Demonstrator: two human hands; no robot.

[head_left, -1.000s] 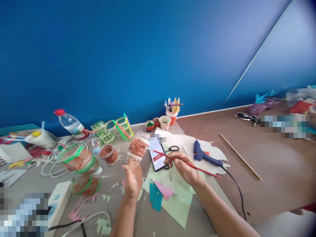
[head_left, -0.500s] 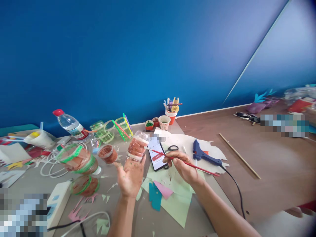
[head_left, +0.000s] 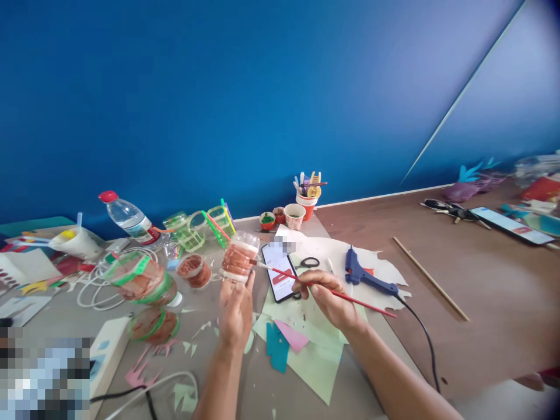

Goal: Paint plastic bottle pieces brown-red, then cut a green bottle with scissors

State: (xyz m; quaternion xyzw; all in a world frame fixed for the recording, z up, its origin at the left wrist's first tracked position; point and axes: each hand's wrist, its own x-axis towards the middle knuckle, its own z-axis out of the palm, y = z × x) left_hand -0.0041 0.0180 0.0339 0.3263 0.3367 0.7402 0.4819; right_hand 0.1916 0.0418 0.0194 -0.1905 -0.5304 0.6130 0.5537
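My left hand is closed round the lower end of a clear plastic bottle piece, its side coated with reddish-brown paint. In my right hand is a thin red-handled paintbrush, pinched between thumb and fingers. The brush's bristles meet the right side of the bottle piece. To the left of the bottle piece stands a cup of brown paint. Behind my right hand lies a phone with a lit screen, next to the black handles of scissors.
A blue glue gun with a black cord lies on white paper at right. Paint-coated bottle pieces and a red-capped water bottle are at left. Small paint cups stand near the wall. Paper scraps lie in front.
My left hand has turned and its thumb has come in against the bottle piece. The brush tip has moved left onto the painted side. The view has shifted slightly.
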